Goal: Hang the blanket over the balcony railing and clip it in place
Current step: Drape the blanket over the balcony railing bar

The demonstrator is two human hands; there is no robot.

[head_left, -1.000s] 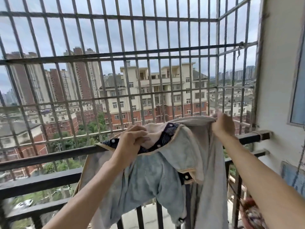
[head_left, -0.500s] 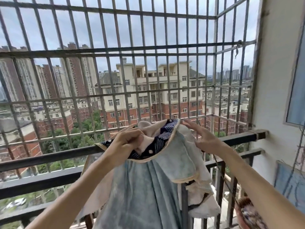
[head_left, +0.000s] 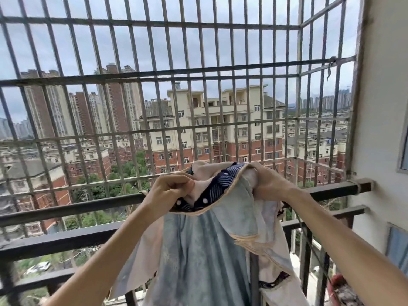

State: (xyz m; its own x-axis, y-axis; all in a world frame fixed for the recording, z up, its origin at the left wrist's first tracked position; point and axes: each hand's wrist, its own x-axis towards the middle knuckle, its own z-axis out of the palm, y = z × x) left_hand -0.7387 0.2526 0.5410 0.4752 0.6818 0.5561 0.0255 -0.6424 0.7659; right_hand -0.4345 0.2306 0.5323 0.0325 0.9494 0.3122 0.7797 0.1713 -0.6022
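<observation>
A pale blue blanket (head_left: 198,257) with a cream border and a dark blue patterned side hangs in front of me, bunched at the top. My left hand (head_left: 170,191) grips its upper edge on the left. My right hand (head_left: 267,184) clutches the bunched top on the right. The cloth is held up just in front of the dark top rail of the balcony railing (head_left: 66,209), and its lower part hangs down on my side of the bars. No clip is in view.
A metal security grille (head_left: 154,78) closes the balcony beyond the railing. A white wall (head_left: 384,129) with a window edge stands at the right. A reddish object (head_left: 340,290) sits low at the right, only partly visible.
My right hand went from open fingers reaching toward the cloth to a closed grip on its bunched top. The view tilted slightly upward. My left hand kept its hold.
</observation>
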